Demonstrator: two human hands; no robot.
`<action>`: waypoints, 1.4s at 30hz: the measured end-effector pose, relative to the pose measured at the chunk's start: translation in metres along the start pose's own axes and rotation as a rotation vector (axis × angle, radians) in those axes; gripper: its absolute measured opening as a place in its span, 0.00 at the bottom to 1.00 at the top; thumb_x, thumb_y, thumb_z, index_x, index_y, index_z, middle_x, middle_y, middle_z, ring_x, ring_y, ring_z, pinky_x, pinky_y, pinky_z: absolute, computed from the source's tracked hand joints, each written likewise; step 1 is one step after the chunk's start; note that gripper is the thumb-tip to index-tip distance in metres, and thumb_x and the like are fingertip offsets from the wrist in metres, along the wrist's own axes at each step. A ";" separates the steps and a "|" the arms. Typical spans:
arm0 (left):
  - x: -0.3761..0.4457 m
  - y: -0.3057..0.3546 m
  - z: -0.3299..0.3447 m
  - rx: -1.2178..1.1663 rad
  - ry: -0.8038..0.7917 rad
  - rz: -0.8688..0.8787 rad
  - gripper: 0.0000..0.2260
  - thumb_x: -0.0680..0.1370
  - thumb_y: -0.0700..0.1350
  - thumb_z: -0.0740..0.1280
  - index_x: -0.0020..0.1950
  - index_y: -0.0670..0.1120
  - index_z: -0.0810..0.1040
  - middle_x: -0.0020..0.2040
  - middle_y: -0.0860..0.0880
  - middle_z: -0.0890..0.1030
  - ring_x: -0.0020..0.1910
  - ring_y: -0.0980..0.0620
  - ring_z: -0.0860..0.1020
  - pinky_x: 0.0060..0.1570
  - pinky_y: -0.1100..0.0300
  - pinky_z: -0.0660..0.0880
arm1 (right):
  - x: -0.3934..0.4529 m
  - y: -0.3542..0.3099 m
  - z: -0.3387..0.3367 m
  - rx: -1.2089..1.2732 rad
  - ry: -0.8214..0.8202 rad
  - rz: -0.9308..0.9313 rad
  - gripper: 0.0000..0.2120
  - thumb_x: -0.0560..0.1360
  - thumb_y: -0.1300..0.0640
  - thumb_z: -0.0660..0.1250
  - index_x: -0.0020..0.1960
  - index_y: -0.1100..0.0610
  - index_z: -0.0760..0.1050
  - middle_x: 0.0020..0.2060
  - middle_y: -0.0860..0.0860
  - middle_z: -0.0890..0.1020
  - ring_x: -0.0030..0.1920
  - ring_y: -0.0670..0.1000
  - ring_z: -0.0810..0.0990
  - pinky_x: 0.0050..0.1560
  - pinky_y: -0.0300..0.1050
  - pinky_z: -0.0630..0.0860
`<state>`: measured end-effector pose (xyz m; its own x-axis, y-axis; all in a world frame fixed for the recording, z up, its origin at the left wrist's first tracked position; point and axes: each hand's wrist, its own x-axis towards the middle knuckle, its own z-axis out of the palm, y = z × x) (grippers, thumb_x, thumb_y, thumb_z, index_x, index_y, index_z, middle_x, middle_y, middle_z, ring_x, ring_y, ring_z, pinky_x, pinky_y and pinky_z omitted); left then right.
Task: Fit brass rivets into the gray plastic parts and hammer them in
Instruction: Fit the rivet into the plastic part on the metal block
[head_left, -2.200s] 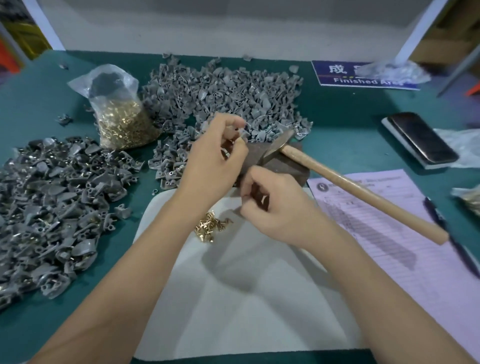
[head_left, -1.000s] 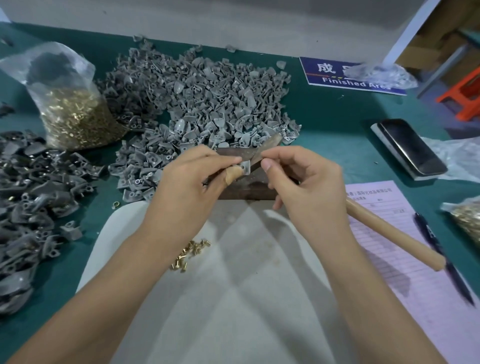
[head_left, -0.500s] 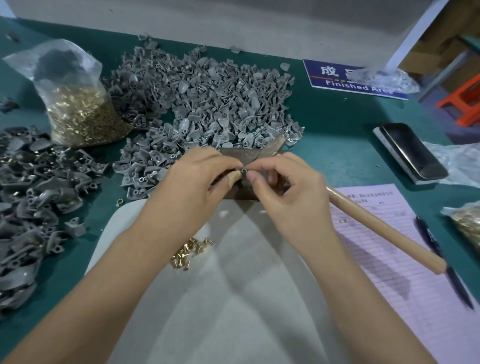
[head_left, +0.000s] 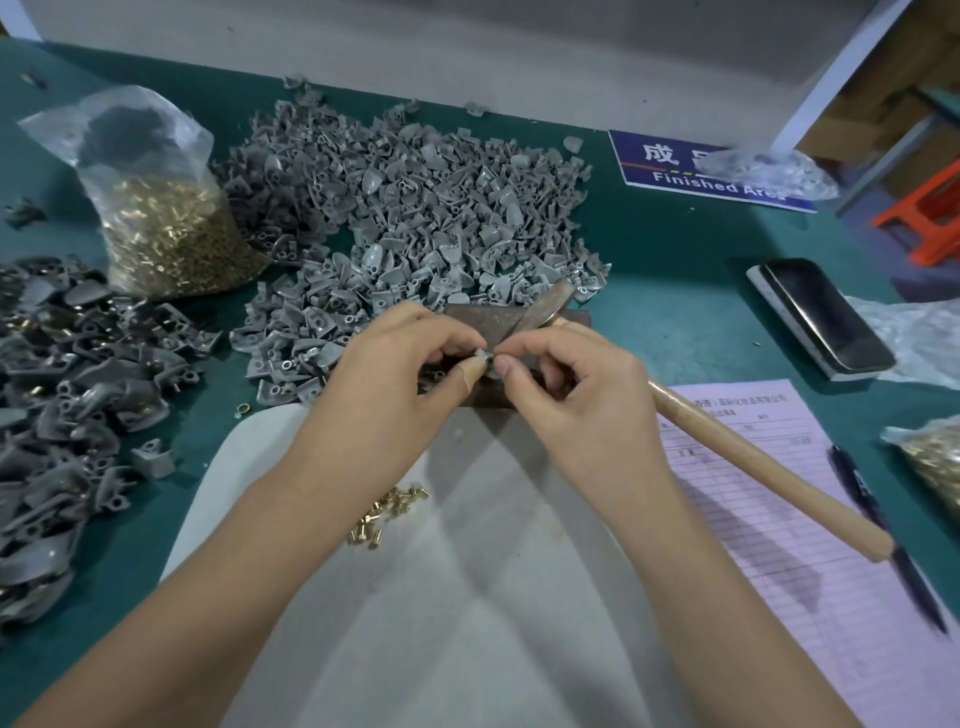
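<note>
On the counter (head_left: 675, 260), past the gray pile (head_left: 415, 208) and hammer (head_left: 727, 447), both hands, left hand (head_left: 384, 384) and right hand (head_left: 582, 395), have curled fingers pinching one gray part (head_left: 482, 355) together above the metal block (head_left: 493, 317), with loose rivets (head_left: 387, 514) nearby.

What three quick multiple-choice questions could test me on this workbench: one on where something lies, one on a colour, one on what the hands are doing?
1. Where does the hammer lie?
A. On the phone
B. Head on the metal block, handle across the pink form
C. Inside a bag

2. What colour is the table?
A. Green
B. Red
C. White

3. What are the left hand and right hand doing?
A. Swinging the hammer
B. Resting flat
C. Pinching a small gray part between them

Answers: 1 B, handle lies over the sheet; 2 A, teal-green surface; 3 C, fingertips meet on it.
</note>
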<state>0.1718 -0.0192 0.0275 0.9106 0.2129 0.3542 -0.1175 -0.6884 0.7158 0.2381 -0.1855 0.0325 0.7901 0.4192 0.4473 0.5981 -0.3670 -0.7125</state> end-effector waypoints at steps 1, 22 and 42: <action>0.000 0.000 0.000 -0.005 0.001 -0.003 0.05 0.77 0.45 0.74 0.51 0.53 0.84 0.45 0.56 0.78 0.46 0.61 0.75 0.46 0.71 0.69 | 0.000 0.000 0.000 -0.006 -0.001 0.000 0.06 0.74 0.61 0.74 0.44 0.51 0.84 0.30 0.43 0.67 0.34 0.49 0.71 0.37 0.39 0.66; -0.001 -0.002 -0.001 0.019 0.043 0.076 0.05 0.77 0.48 0.74 0.51 0.52 0.87 0.43 0.56 0.79 0.48 0.53 0.76 0.50 0.55 0.73 | -0.008 -0.008 0.004 -0.052 0.001 0.117 0.06 0.74 0.54 0.71 0.39 0.47 0.83 0.31 0.48 0.76 0.36 0.50 0.74 0.35 0.54 0.73; 0.002 -0.008 0.001 0.006 0.029 0.088 0.05 0.76 0.50 0.73 0.49 0.53 0.86 0.43 0.58 0.79 0.48 0.54 0.76 0.51 0.57 0.72 | -0.002 -0.011 -0.003 -0.110 -0.072 0.139 0.05 0.74 0.53 0.69 0.40 0.50 0.83 0.25 0.47 0.67 0.32 0.49 0.66 0.32 0.53 0.72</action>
<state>0.1749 -0.0141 0.0216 0.8848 0.1712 0.4333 -0.1945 -0.7094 0.6774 0.2306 -0.1849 0.0412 0.8566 0.4155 0.3059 0.4983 -0.5124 -0.6994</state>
